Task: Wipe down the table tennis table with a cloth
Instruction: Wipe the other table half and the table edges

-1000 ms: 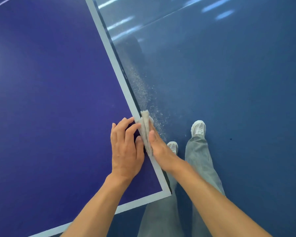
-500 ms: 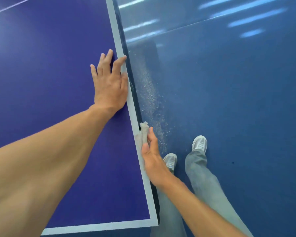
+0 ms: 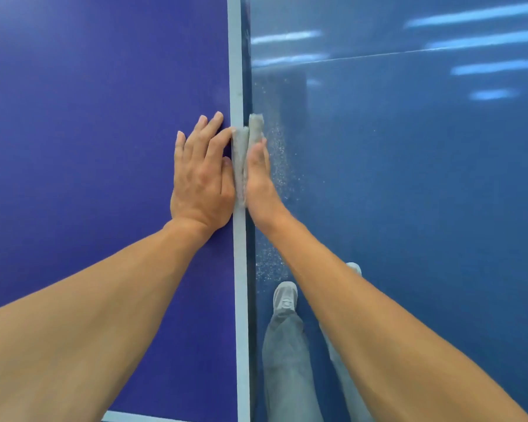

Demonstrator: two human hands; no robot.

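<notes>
Left hand returned beside cloth (seemingly touching), dust speckling floor.

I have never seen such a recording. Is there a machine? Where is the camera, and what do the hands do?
There is no machine. A person wears a camera on the head; it looks down at their two bare hands. The dark blue surface is the table, with a pale line along its edge. A grey cloth is folded over that edge. The left hand lies flat on the table, touching the cloth. The right hand presses the cloth against the edge from the side. Beyond the edge is the floor, with pale specks, and the person's shoe.
</notes>
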